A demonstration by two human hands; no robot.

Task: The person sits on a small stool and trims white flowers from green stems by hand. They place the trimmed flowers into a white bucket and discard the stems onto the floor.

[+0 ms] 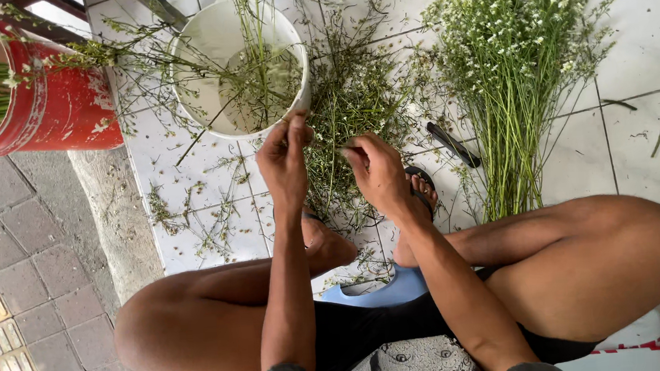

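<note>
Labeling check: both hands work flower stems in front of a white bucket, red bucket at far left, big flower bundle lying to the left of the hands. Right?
One error: the head view shows the flower bundle lying right of the hands, not left. Left hand and right hand do work stems in front of the white bucket; red bucket is far left.

Soft, even daylight fills the scene; white floor tiles (642,44) glare toward two o'clock, shadows faint, edges slightly bowed, focus sharp.

No labels, signs or screens; only a white, red-marked bag (645,340) corner far behind the right hand (379,171).
</note>
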